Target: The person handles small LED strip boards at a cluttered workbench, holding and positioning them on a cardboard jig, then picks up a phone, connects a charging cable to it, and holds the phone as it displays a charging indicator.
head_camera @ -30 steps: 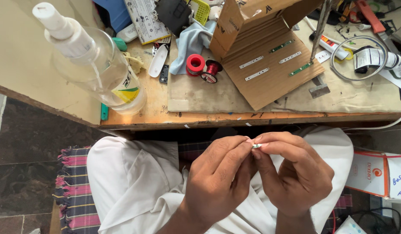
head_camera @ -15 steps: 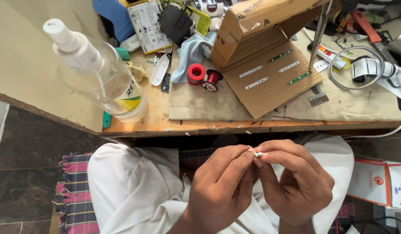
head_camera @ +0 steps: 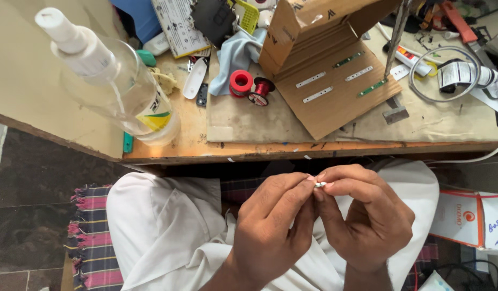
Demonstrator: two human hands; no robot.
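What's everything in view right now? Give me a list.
spray bottle: 1, clear, bench left edge
wire spools: 2, red, bench middle
cardboard box: 1, brown, opened flat on bench
strip boards: 5, white and green, on the cardboard
cloth: 1, pale blue, behind spools
cable coil: 1, white, bench right
tiny part: 1, white, pinched between both hands
left hand: over lap
right hand: over lap

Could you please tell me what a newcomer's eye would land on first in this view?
Probably the left hand and right hand, meeting over the lap and pinching a tiny white part between their fingertips. Next, the clear spray bottle looming at the bench's left edge, and the red wire spools beside the opened cardboard box.
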